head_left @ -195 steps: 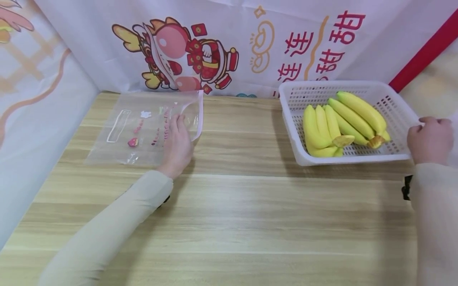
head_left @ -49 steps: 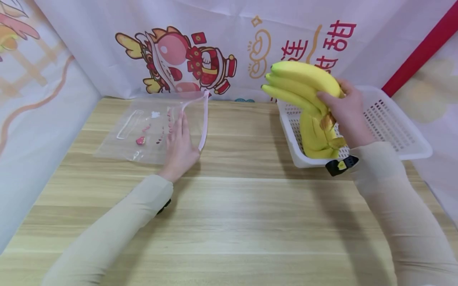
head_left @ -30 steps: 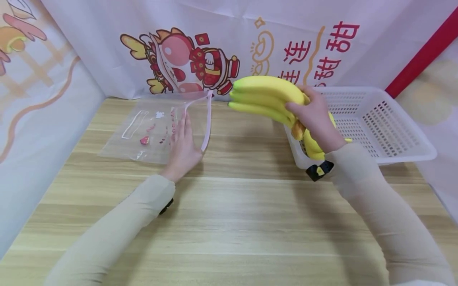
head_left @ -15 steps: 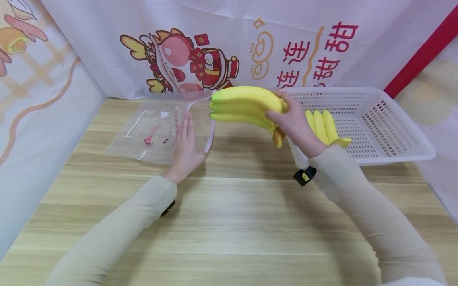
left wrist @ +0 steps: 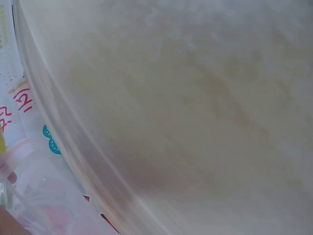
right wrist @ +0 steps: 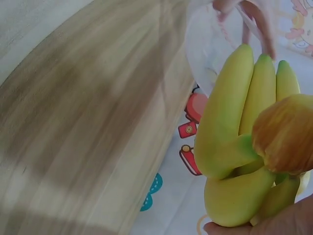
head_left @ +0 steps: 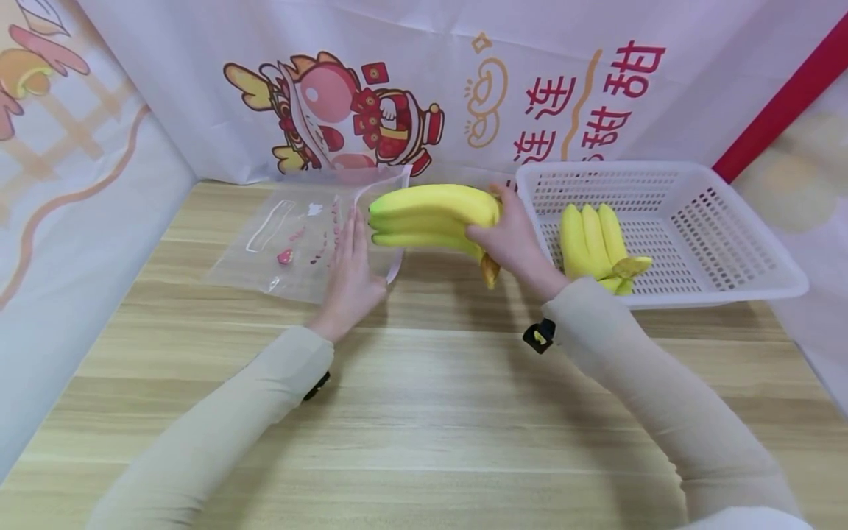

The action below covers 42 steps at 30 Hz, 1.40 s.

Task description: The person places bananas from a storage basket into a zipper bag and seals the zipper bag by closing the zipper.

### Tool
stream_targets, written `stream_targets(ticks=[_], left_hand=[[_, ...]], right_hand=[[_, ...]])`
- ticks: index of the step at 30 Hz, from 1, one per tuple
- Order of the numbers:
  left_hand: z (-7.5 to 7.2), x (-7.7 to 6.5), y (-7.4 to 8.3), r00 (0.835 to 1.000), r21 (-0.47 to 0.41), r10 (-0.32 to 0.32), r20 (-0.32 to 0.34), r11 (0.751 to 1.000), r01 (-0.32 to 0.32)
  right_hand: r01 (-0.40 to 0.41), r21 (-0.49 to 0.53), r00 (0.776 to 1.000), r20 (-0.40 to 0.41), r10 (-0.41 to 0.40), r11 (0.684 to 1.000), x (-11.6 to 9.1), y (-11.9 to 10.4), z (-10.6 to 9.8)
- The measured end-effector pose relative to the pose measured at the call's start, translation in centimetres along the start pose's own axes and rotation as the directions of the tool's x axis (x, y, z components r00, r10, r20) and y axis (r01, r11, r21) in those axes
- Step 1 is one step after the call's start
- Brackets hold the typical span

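Note:
In the head view my right hand grips a bunch of yellow bananas near its brown stem end. The greenish tips point left, right at the mouth of a clear zip bag with pink printing. My left hand is at the bag's mouth with its fingers straight, and the pale zip edge stands gaping beside it. In the right wrist view the bunch fills the right side, and the left hand's fingers show spread at the bag's opening. The left wrist view is blurred and shows mostly table.
A white perforated basket stands at the right with a second bunch of bananas in its left part. Behind the wooden table hangs a white printed cloth; another printed cloth closes off the left side.
My right hand lifts one bunch out of the basket and carries it left and lower, to the bag's mouth. The left hand stays at the bag, whose opening gapes wider.

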<state>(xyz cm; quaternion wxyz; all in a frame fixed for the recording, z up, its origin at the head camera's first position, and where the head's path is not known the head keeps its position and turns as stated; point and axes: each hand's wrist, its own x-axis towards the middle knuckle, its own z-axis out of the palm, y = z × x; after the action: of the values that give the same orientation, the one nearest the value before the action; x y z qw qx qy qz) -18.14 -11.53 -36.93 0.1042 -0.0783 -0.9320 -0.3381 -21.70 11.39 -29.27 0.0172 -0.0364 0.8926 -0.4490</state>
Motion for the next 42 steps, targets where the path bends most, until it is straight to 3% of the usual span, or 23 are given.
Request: stream_targets(ticks=[14,19,32,39,42], left_hand=[[0.1,0.1,1.1,1.0,-0.015,-0.016,-0.024,1.0,0.016],[0.0,0.3,1.3,0.999,-0.016,-0.025,-0.033,1.0,0.025],[-0.3,0.6,1.9,1.0,0.005,-0.017,-0.013,1.0,0.017],[-0.5,0.7,2.1,1.0,0.011,-0.019,-0.01,1.0,0.019],[-0.5,0.8,2.2,1.0,0.002,-0.004,-0.021,1.0,0.004]], right_hand=[[0.014,-0.119,1.0,0.008,-0.013,0.993,0.1,-0.3,2.2],[0.004,-0.112,1.0,-0.008,-0.005,0.994,0.0,-0.5,2.6],[0.081,-0.02,0.996,-0.028,-0.081,0.997,0.2,-0.2,3.0],[0.014,0.114,0.996,-0.084,-0.005,0.993,0.3,-0.3,3.5],[0.026,0.15,0.991,-0.136,-0.006,0.988,0.4,-0.5,3.7]])
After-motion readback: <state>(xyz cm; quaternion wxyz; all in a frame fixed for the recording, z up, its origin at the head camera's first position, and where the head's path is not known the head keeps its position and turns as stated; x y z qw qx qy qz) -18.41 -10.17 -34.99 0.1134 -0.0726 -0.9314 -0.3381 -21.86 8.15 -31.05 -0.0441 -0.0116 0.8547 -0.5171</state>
